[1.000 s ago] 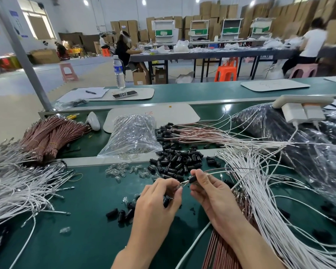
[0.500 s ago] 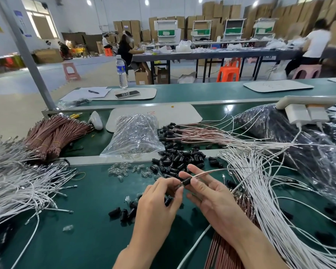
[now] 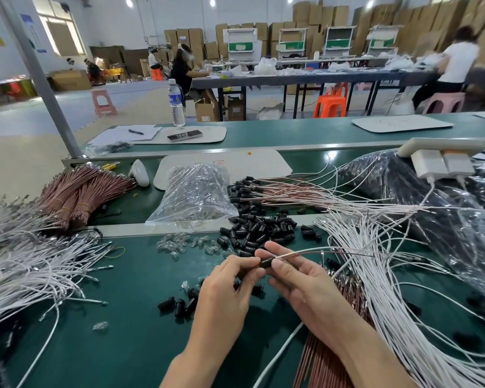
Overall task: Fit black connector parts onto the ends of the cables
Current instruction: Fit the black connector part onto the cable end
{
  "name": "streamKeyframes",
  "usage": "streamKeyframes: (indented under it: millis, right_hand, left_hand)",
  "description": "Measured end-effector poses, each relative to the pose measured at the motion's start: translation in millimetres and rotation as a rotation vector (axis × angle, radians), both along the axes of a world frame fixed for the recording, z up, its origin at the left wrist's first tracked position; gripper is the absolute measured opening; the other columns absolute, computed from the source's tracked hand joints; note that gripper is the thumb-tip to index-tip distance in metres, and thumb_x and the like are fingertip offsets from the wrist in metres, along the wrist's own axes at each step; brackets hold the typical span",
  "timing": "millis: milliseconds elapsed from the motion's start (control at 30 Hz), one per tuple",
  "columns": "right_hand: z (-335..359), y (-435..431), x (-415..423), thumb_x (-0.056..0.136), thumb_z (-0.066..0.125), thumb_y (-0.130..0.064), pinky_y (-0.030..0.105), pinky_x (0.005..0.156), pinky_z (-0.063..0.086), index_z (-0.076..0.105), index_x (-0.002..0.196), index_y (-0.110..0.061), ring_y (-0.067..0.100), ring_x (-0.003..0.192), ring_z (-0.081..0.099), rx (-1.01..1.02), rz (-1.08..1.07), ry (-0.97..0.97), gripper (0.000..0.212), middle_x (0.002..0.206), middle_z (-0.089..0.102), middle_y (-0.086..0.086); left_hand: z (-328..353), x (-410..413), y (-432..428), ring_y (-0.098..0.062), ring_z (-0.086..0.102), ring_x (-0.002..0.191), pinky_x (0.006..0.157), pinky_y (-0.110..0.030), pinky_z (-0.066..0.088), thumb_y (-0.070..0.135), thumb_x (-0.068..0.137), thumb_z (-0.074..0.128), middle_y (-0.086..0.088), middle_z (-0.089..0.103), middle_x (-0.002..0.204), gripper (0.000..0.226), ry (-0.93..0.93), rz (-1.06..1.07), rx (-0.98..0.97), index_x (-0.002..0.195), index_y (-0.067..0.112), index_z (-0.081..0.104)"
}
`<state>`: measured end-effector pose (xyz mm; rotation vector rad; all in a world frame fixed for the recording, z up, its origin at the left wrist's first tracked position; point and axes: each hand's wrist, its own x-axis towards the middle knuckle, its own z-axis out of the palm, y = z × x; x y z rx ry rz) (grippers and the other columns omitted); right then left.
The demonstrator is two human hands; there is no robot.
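Over the green desk point(image 3: 118, 340), the left hand point(image 3: 226, 289) has its fingers point(image 3: 248, 261) pinched tight on a black connector part point(image 3: 265, 262). The right hand point(image 3: 301, 287) has thumb and forefinger clamped on a thin cable point(image 3: 305, 254) just where it meets that part. The cable runs off rightward over loose white cables point(image 3: 381, 281). A heap of black connectors point(image 3: 259, 229) lies just beyond the hands.
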<state>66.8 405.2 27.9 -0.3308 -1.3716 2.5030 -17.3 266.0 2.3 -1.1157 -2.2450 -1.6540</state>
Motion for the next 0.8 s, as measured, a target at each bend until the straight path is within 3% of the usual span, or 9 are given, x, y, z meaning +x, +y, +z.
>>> streamKeyframes:
  millis: [133, 233, 333, 500, 600, 800]
  right_hand:
    - [0.2, -1.7, -1.1, 0.084, 0.067, -0.022, 0.022, 0.078, 0.058, 0.075, 0.117, -0.013, 0.017, 0.101, 0.073, -0.016, -0.044, -0.032, 0.034, 0.116, 0.075, 0.01]
    - [-2.2, -1.2, -3.1, 0.079, 0.073, -0.024, 0.021, 0.069, 0.057, 0.082, 0.098, -0.016, 0.011, 0.083, 0.072, -0.022, -0.143, -0.081, 0.023, 0.095, 0.076, 0.006]
    - [-3.7, -0.9, -3.8, 0.076, 0.076, -0.022, 0.02, 0.065, 0.056, 0.083, 0.093, -0.016, 0.01, 0.076, 0.071, -0.027, -0.184, -0.089, 0.019, 0.083, 0.074, 0.003]
    - [-3.9, -2.3, -4.1, 0.073, 0.078, -0.023, 0.02, 0.063, 0.056, 0.083, 0.092, -0.019, 0.01, 0.076, 0.072, 0.001, -0.236, -0.075, 0.02, 0.082, 0.074, 0.003]
    - [-4.3, -3.1, -4.2, 0.075, 0.077, -0.023, 0.02, 0.063, 0.056, 0.083, 0.091, -0.02, 0.011, 0.079, 0.072, 0.008, -0.239, -0.07, 0.018, 0.084, 0.075, 0.003]
    - [-4.3, -2.4, -2.7, 0.071, 0.08, -0.02, 0.02, 0.066, 0.057, 0.082, 0.087, -0.016, 0.015, 0.079, 0.073, -0.014, -0.21, -0.057, 0.016, 0.084, 0.074, 0.007]
  left_hand:
    - [3.4, 0.7, -0.5, -0.006, 0.068, 0.102, 0.083, -0.032, 0.058, 0.035, 0.095, 0.062, 0.023, 0.069, 0.106, 0.016, 0.036, -0.01, -0.009, 0.111, 0.035, 0.067]
    - [6.4, 2.0, -1.5, -0.005, 0.067, 0.096, 0.078, -0.025, 0.054, 0.034, 0.095, 0.063, 0.023, 0.066, 0.101, 0.016, 0.07, 0.008, -0.026, 0.107, 0.043, 0.061]
    - [7.3, 2.5, -1.3, -0.005, 0.066, 0.094, 0.076, -0.021, 0.053, 0.035, 0.095, 0.062, 0.023, 0.065, 0.1, 0.015, 0.085, 0.009, -0.041, 0.107, 0.043, 0.06]
    - [8.5, 2.2, -1.2, -0.002, 0.065, 0.094, 0.078, -0.012, 0.048, 0.039, 0.096, 0.059, 0.024, 0.064, 0.1, 0.014, 0.107, 0.001, -0.063, 0.109, 0.036, 0.062]
    - [8.3, 2.2, -0.5, -0.002, 0.065, 0.094, 0.078, -0.014, 0.049, 0.037, 0.096, 0.059, 0.023, 0.064, 0.099, 0.013, 0.101, 0.007, -0.059, 0.108, 0.035, 0.063]
    - [6.9, 2.5, -0.6, -0.001, 0.066, 0.096, 0.08, -0.011, 0.048, 0.016, 0.095, 0.069, 0.021, 0.068, 0.099, 0.018, 0.071, 0.004, -0.027, 0.109, 0.028, 0.069]
